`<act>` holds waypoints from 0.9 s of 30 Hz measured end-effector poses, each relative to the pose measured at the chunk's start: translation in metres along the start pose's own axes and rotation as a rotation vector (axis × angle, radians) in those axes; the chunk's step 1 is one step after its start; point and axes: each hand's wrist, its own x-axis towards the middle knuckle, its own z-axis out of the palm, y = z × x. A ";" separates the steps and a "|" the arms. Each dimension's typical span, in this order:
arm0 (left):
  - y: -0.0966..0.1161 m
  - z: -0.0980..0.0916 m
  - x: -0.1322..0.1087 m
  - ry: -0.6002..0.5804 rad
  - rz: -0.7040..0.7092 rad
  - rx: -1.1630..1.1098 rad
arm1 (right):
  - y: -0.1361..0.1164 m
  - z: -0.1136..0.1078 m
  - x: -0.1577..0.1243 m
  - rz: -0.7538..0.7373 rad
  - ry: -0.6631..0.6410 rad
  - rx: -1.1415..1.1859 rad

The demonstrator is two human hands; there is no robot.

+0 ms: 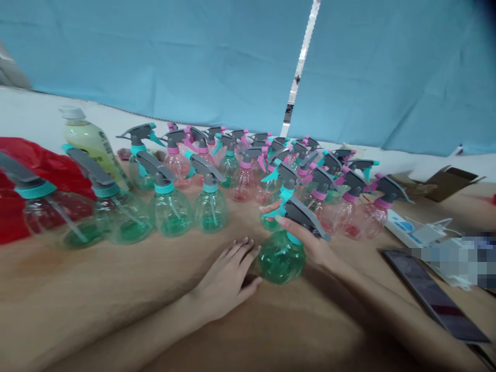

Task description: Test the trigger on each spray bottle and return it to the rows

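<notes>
My right hand is shut around the grey and teal trigger head of a green plastic spray bottle, which it holds tilted just above the tabletop. My left hand lies flat on the brown table with its fingers apart, holding nothing. Its lowest fingertip is right beside the bottle's left side, and I cannot tell whether they touch. Several green and pink spray bottles stand in a dense group just beyond both hands.
A red plastic bag lies at the far left, and a yellow-green drink bottle stands behind the spray bottles. On the right are a white power strip, a dark tablet or phone, and a brown cardboard flap. A blue sheet hangs behind the table.
</notes>
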 end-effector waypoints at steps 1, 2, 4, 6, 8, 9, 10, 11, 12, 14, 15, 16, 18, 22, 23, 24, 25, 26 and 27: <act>0.000 0.000 0.000 0.004 0.002 0.001 | 0.001 0.000 0.000 0.002 0.006 0.003; 0.000 0.000 0.000 0.007 0.005 0.002 | 0.002 0.001 0.000 0.002 0.012 0.011; 0.000 0.001 -0.001 0.012 0.007 0.001 | 0.004 0.001 0.000 0.001 0.030 0.041; 0.000 0.002 -0.001 0.016 0.006 -0.005 | 0.005 0.002 0.000 -0.002 0.052 0.058; 0.000 0.002 -0.001 0.025 0.000 -0.009 | 0.005 0.004 0.001 -0.002 0.082 0.044; 0.000 0.003 0.000 0.027 -0.003 -0.010 | 0.004 0.004 0.001 -0.002 0.096 0.030; 0.000 0.003 0.000 0.028 -0.005 -0.010 | 0.003 0.005 0.001 0.000 0.110 0.012; 0.000 0.004 0.000 0.030 -0.006 -0.011 | 0.001 0.005 0.001 0.001 0.122 -0.008; -0.001 0.004 0.000 0.032 -0.005 -0.013 | -0.001 0.005 0.001 0.004 0.131 -0.031; -0.001 0.005 0.000 0.043 -0.001 -0.021 | -0.004 0.006 -0.001 0.013 0.150 -0.078; -0.001 0.006 0.000 0.053 0.000 -0.027 | -0.006 0.006 -0.002 0.024 0.165 -0.111; -0.002 0.006 -0.001 0.063 0.001 -0.032 | -0.007 0.005 -0.004 0.041 0.178 -0.161; -0.002 0.007 -0.001 0.076 -0.001 -0.034 | -0.009 0.003 -0.009 0.082 0.186 -0.310; -0.002 0.008 -0.001 0.079 -0.013 -0.004 | -0.006 -0.005 -0.026 0.062 0.087 -0.558; -0.001 0.008 -0.002 0.082 -0.016 0.007 | -0.005 -0.007 -0.030 0.031 0.081 -0.609; 0.000 0.007 -0.002 0.086 -0.016 0.021 | -0.004 -0.009 -0.035 0.005 0.076 -0.666; 0.001 0.007 -0.002 0.091 -0.019 0.040 | -0.003 -0.010 -0.039 -0.011 0.083 -0.713; 0.002 0.007 -0.002 0.099 -0.027 0.066 | -0.002 -0.011 -0.041 -0.023 0.094 -0.747; 0.004 0.007 -0.002 0.110 -0.042 0.100 | -0.002 -0.011 -0.043 -0.027 0.099 -0.770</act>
